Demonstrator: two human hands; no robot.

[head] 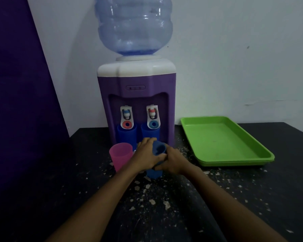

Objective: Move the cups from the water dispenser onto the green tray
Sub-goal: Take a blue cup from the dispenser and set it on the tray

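Observation:
A purple and white water dispenser (136,95) stands at the back of the black table. Two blue cups sit under its taps, one on the left (126,137) and one on the right (150,132). A pink cup (120,155) stands upright in front of the dispenser. Both my hands meet just right of it around a blue cup (158,149), tilted with its mouth toward me. My left hand (144,154) wraps its left side and my right hand (172,160) grips from the right. Below the hands shows more blue (153,173), perhaps another cup. The green tray (222,142) lies empty to the right.
A large blue water bottle (134,25) tops the dispenser. A purple panel (19,102) stands along the left. The black table (164,206) is speckled with white flakes. A white wall is behind.

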